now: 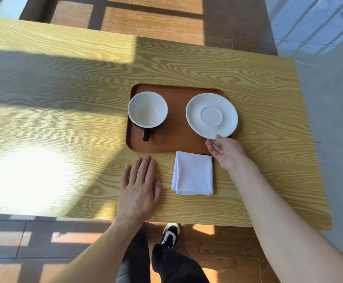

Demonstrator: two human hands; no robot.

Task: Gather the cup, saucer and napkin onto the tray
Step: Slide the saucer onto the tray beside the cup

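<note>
Left of centre: left hand (139, 188) flat and fully spread on the wooden table (64, 103), holding nothing. Above it, one black cup (147, 110) with a white inside upright at the left end of the one brown tray (174, 139). Lower centre: one folded white napkin (193, 173) off the tray, touching its near edge, between both hands, long axis up-frame. Right: right hand (225, 151) pinching the near rim of the one white saucer (211, 115), tilted over the tray's right end.
</note>
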